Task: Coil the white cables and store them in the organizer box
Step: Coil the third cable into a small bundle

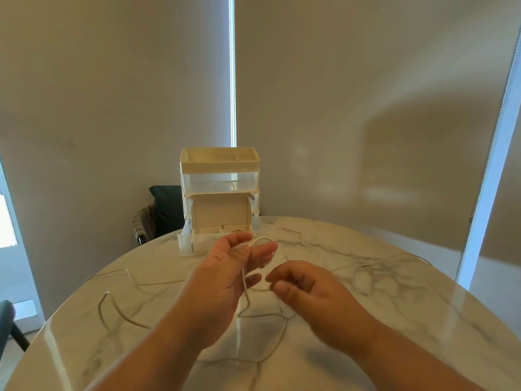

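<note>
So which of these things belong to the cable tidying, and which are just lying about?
Job: left hand, white cable looped over its fingers, right hand close by, loose cables on the table, organizer box.
Just there: dark chair, cloth draped on it, window blinds.

No text, label, brand, number or sign can be read anywhere in the view. The organizer box (219, 193) at the far edge of the bench (394, 306) shows only plain, unmarked faces, softened by blur.
</note>
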Motion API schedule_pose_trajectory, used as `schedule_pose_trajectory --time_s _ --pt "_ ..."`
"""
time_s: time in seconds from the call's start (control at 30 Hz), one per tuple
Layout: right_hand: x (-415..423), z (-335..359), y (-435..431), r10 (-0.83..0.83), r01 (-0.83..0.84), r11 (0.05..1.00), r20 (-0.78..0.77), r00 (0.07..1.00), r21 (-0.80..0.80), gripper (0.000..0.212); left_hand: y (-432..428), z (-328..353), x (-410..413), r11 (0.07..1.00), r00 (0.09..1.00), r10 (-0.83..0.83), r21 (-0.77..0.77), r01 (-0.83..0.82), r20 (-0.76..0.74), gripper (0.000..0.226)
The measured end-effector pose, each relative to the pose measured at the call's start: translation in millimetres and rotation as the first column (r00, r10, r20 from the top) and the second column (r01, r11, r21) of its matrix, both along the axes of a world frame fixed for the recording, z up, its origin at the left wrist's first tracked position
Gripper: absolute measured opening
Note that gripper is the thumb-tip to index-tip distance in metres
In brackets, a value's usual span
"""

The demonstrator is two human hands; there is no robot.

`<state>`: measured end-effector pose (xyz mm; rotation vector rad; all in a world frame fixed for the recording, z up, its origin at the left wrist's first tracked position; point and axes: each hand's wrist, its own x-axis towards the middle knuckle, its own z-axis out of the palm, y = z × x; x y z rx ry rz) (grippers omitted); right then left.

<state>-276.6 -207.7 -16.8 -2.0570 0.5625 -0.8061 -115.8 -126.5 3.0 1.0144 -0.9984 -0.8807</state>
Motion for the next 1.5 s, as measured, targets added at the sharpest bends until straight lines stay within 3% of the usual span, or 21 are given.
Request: schedule_pose_trajectory --time_s 0.13,0.27,0.37,0.5,0.63,0.7,0.77,0.93,1.0,1.03,1.1,1.2,1.33,1.5 --pt "20 -12 15 0.098 -0.096 0.994 -0.030 0.995 0.058 0.009 0 -6 1 1.000 0.987 -0.013 -0.011 0.015 0.160 0.037" --pt "15 -7 8 0.137 -0.168 0.960 0.148 0.979 0.223 0.016 1 -1 8 0.990 0.918 0.131 0.000 -0.141 0.374 0.032" --pt "7 -2 -7 -0.015 -0.017 0.984 0.178 0.984 0.178 0.022 3 4 20 0.973 0.857 0.182 0.040 -0.229 0.482 0.028" --pt "3 3 -13 -0.134 0.125 0.990 0.168 0.977 0.062 0.023 3 2 32 0.980 0.765 0.059 0.107 -0.166 0.641 0.014" --pt "-2 9 -10 -0.265 0.295 0.943 0.188 0.946 -0.152 0.020 1 -4 26 0.984 0.889 -0.163 0.141 0.113 0.428 0.010" --pt "-3 9 -7 -0.264 0.307 0.932 0.218 0.939 -0.194 0.019 4 -6 18 0.941 0.887 -0.328 0.190 0.279 0.324 0.010" --pt "-4 9 -4 -0.222 0.264 0.951 0.237 0.946 -0.162 0.018 5 -6 13 0.922 0.886 -0.377 0.197 0.333 0.268 0.018" --pt "-13 12 -21 -0.224 0.223 0.955 0.016 0.974 -0.195 0.005 6 3 18 0.980 0.973 -0.201 0.037 0.198 0.110 0.029" --pt "-14 10 -29 -0.205 0.159 0.959 -0.185 0.961 -0.236 0.038 7 5 20 0.991 0.988 -0.124 -0.027 0.127 0.096 0.036" --pt "-12 6 -30 -0.175 0.099 0.959 -0.278 0.945 -0.265 0.049 6 5 20 0.995 0.994 -0.088 -0.051 0.091 0.073 0.039" --pt "-4 -6 -28 -0.104 -0.043 0.955 -0.467 0.878 -0.294 0.040 5 3 19 0.996 0.999 -0.042 -0.082 0.043 0.022 0.037" --pt "6 -19 -19 -0.006 -0.119 0.980 -0.623 0.782 -0.158 0.033 3 2 19 0.995 0.999 -0.015 -0.097 0.019 0.045 0.030" --pt "11 -24 -23 -0.075 -0.036 0.979 -0.513 0.855 -0.202 0.027 4 0 19 0.992 0.998 0.007 -0.128 0.002 0.066 0.030" --pt "10 -29 -47 -0.374 0.294 0.898 -0.217 0.902 -0.328 0.024 5 1 21 0.987 1.000 -0.012 -0.158 0.015 0.022 0.028"
